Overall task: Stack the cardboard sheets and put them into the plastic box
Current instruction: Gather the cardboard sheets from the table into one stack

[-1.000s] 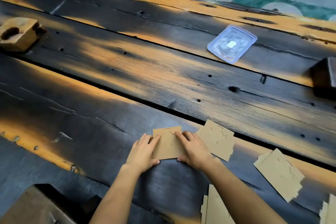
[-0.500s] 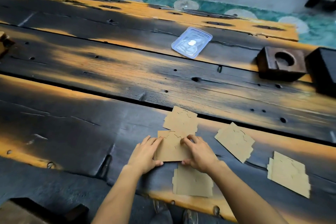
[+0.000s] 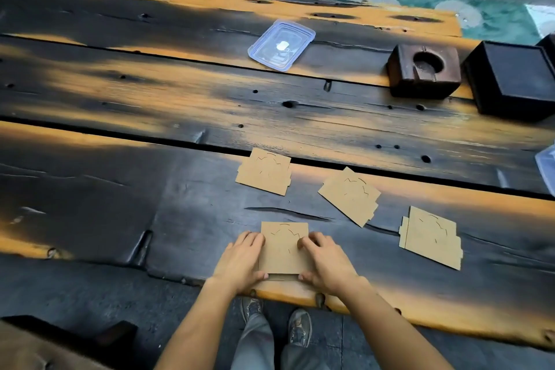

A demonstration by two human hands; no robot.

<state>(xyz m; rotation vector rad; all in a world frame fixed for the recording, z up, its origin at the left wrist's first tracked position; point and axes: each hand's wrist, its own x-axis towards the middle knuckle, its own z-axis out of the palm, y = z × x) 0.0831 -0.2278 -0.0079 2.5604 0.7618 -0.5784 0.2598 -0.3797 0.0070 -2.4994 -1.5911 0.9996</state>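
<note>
A small stack of brown cardboard sheets (image 3: 282,248) lies near the table's front edge, one sheet on top of another whose edge peeks out below. My left hand (image 3: 241,260) grips its left side and my right hand (image 3: 326,263) its right side. Three more cardboard sheets lie loose on the table: one (image 3: 264,171) beyond the stack, one (image 3: 350,195) to the right of it, one (image 3: 431,237) further right. A clear plastic lid (image 3: 280,45) rests far back on the table. A corner of a clear plastic box (image 3: 547,167) shows at the right edge.
The table (image 3: 150,99) is made of dark and orange wooden planks with gaps and knot holes. A wooden block with a round hole (image 3: 423,71) and a black box (image 3: 513,78) sit at the back right. My shoes (image 3: 276,318) show under the front edge.
The view has swung down and back. My hands have slid the held sheet toward me onto the sheet nearest the table edge, so the two now lie stacked.
</note>
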